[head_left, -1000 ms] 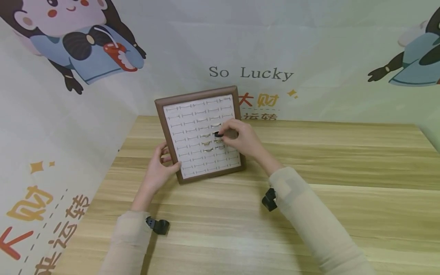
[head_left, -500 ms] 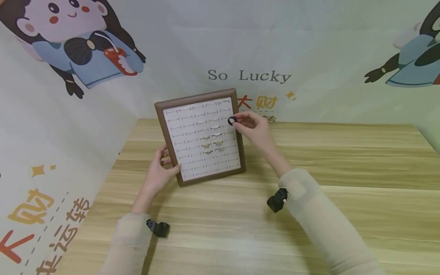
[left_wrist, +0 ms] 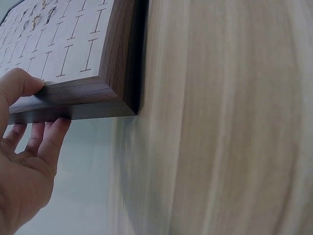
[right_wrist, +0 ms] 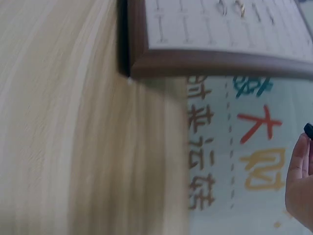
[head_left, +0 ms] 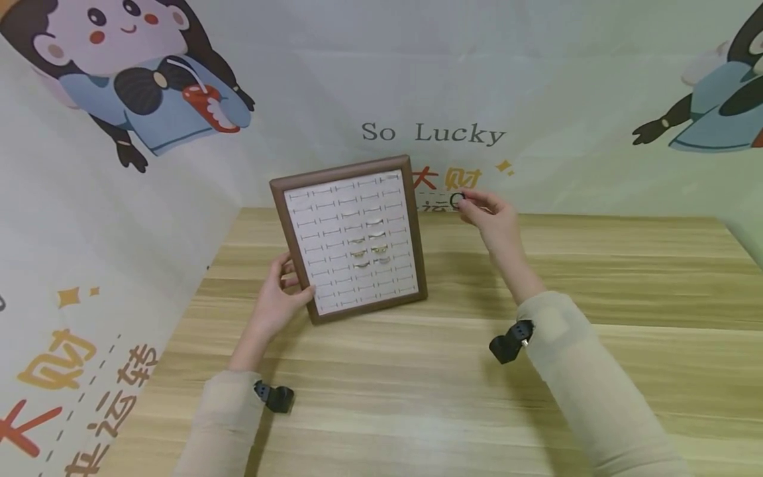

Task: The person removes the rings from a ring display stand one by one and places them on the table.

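A ring display board (head_left: 341,170), white and slotted in a brown wooden frame, stands tilted on the table. My left hand (head_left: 275,296) grips its lower left edge. In the left wrist view the thumb lies on the front edge of the frame (left_wrist: 73,90), with the fingers (left_wrist: 55,139) behind. Several thin gold and silver rings (head_left: 379,250) sit in slots around the middle of the board. Off to the board's right, my right hand (head_left: 499,222) pinches a black ring (head_left: 453,201) between thumb and fingertips, held up in front of the backdrop.
The wood-grain table (head_left: 381,391) extends to both sides and in front of the board. A pale printed backdrop (head_left: 310,86) with cartoon figures and lettering rises close behind it. Black wrist cameras (head_left: 279,398) are worn at both sleeves.
My right hand has pulled away from the middle of the board to the right and slightly up, taking the black ring along. The left hand keeps its grip on the frame.
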### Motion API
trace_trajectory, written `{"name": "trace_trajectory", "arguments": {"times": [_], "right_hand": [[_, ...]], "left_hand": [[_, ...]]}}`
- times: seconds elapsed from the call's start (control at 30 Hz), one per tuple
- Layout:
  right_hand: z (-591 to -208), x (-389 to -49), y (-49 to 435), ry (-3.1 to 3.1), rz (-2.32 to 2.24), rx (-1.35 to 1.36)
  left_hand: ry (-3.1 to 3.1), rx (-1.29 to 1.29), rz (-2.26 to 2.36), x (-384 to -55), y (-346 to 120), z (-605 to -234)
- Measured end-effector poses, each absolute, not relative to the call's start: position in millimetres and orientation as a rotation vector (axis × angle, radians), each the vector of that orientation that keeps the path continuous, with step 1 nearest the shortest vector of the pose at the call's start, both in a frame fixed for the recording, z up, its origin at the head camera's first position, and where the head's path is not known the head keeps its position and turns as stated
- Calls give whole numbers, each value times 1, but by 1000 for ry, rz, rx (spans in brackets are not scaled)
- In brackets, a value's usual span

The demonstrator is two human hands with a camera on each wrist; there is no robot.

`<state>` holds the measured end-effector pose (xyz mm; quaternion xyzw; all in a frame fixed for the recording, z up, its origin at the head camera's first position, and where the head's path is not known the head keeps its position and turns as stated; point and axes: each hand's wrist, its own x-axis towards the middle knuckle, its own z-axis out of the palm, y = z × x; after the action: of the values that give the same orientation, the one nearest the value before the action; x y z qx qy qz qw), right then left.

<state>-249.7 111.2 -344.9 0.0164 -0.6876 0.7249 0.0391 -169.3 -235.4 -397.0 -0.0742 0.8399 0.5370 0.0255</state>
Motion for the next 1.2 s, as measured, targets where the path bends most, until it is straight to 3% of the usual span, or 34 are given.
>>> {"name": "trace_trajectory", "arguments": {"times": [0.53, 1.2], "right_hand": [[-377, -254, 167, -1960, 2309, -539], [-407, -243, 201, -2114, 2103, -798]], "left_hand": [[2576, -199, 1692, -170, -235, -396], [2598, -199, 1673, -169, -236, -398]]}}
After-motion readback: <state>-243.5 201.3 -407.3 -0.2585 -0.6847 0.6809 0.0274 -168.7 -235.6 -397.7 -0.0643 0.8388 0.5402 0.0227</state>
